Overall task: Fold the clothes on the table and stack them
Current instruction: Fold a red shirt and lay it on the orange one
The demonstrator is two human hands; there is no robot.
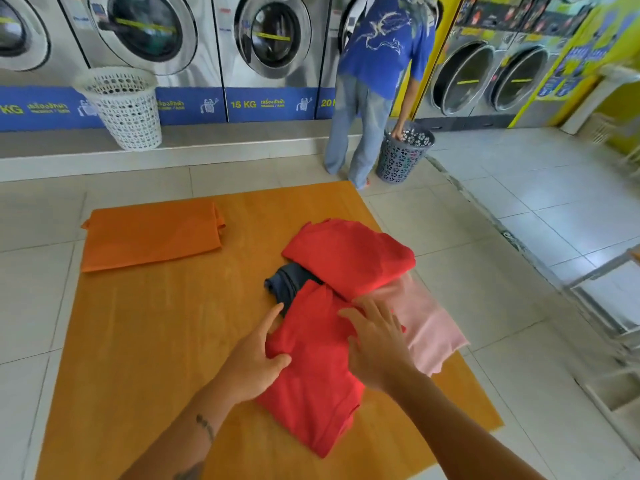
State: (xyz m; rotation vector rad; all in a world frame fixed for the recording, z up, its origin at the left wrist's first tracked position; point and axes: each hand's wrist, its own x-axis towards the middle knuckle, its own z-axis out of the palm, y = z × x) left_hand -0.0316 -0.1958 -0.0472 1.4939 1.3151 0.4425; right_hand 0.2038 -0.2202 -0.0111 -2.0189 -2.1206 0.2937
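Observation:
A red garment [317, 368] lies rumpled on the orange table [149, 341], running from the near middle up to the right. My left hand [258, 358] pinches its left edge between thumb and fingers. My right hand [375, 344] rests flat on the red cloth with fingers spread. A dark blue garment [285, 280] pokes out from under the red one. A pink garment [427, 320] lies beneath it on the right, reaching the table edge. An orange garment [152, 233] lies folded flat at the far left of the table.
A white laundry basket [123, 105] stands on the ledge before a row of washing machines [270, 39]. A person in a blue shirt [379, 64] stands beyond the table, one hand in a grey basket [403, 154]. Tiled floor surrounds the table; a metal rack [609, 296] is at the right.

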